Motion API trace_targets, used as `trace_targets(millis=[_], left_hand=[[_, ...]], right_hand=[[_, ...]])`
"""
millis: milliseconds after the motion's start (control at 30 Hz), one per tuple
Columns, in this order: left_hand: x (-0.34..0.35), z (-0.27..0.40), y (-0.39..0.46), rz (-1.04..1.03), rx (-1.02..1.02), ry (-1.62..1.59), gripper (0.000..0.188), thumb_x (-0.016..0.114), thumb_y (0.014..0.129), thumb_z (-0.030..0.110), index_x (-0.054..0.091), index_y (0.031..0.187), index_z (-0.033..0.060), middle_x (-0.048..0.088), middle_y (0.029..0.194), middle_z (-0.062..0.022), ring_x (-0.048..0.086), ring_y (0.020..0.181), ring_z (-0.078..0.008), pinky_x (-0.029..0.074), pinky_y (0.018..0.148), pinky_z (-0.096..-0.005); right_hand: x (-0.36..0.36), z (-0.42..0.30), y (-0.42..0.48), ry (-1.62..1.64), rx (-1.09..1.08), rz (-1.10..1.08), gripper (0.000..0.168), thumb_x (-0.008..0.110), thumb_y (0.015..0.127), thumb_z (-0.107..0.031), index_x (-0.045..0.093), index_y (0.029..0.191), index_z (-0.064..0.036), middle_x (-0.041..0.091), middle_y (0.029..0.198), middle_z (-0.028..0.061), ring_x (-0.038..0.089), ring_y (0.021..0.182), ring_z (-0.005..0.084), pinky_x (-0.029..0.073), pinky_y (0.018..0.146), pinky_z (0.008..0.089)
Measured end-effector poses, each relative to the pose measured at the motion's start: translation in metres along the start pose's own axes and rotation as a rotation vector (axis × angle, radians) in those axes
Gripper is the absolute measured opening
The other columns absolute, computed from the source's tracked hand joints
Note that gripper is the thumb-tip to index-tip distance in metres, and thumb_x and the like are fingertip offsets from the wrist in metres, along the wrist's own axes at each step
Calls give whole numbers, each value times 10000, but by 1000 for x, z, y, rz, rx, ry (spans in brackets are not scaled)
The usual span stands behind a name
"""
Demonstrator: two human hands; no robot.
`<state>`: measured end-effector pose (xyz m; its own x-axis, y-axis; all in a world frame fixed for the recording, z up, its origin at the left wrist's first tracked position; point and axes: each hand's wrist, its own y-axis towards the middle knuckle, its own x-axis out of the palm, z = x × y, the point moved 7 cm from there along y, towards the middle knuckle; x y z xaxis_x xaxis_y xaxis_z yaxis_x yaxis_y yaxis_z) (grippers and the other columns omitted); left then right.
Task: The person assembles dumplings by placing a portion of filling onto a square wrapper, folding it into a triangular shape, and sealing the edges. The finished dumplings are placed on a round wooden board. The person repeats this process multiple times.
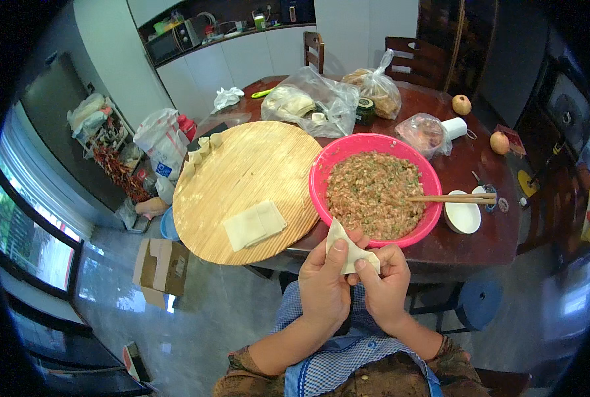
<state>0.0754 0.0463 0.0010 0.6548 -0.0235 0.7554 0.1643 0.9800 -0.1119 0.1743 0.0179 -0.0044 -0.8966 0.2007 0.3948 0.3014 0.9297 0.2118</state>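
Note:
A folded dough wrapper (339, 237) is held between my left hand (327, 280) and my right hand (385, 283), both with thumbs pressed on it, just in front of a pink plastic bowl (316, 201). Whether anything lies inside the wrapper is hidden. Minced filling with green bits (374, 191) fills much of the bowl, and wooden chopsticks (459, 199) rest across its right side. Left of the bowl, a round wooden board (245, 173) carries a stack of flat wrappers (255, 224) near its front and several folded dumplings (203, 151) along its upper left edge.
Behind the board and bowl stand an open plastic bag of wrappers (295, 104), a dark-lidded jar (365, 110) and a tied bag (387, 97). A white bowl (462, 218), scissors (488, 191) and pomegranates (461, 104) are at the right. A cardboard box (162, 265) sits on the floor.

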Motion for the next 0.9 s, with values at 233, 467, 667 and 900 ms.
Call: trace_targets(millis=[233,467,667,900], left_hand=[[-3,5,3,21,113,108,257,532,946,136,596,1127,-35,649,992,-106,597,798,-107,457,595,-202],[0,30,0,16,497,645,168,581,896,49,656,1023,-32,655,975,-94,587,791,-109,476,688,-232],[20,47,-11,-83,784,1055,169,609,848,11,647,1012,-8,621,949,-133,597,834,-190,468,714,-280],[20,49,-8,-146,763,1194,163,599,839,1,627,1000,-2,597,904,-139,592,778,-227,466,674,-296]], right_hand=[[5,-1,3,107,-21,127,134,571,864,31,451,892,-22,616,787,74,612,685,104,517,609,235],[7,-39,13,-604,-556,-76,180,669,764,6,523,859,-38,578,673,61,561,552,127,443,508,250],[22,-59,25,-831,-556,-319,169,681,728,-28,544,824,-55,565,652,73,573,546,210,445,497,308],[35,-68,32,-1061,-521,-642,151,647,741,-76,550,856,-69,587,704,104,608,649,289,469,558,389]])
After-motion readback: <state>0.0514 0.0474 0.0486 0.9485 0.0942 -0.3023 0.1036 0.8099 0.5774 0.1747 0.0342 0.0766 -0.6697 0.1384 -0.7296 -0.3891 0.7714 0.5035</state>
